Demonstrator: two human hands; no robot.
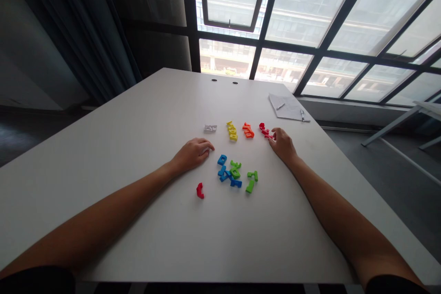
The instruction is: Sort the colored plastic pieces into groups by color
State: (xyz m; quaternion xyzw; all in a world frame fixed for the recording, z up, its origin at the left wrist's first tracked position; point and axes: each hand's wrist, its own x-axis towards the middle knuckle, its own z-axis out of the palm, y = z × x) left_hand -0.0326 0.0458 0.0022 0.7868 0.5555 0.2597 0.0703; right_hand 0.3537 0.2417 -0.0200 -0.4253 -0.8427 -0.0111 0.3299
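Head view, right hand [283,144] at red pieces [264,131], one partly hidden

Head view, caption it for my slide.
Right hand at red pieces, left hand on the white table, near blue pieces.

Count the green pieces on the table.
4: one green piece lies farthest away; a second just nearer, beside the blue pieces; a third to their right; the fourth nearest. Any underneath others would be hidden.
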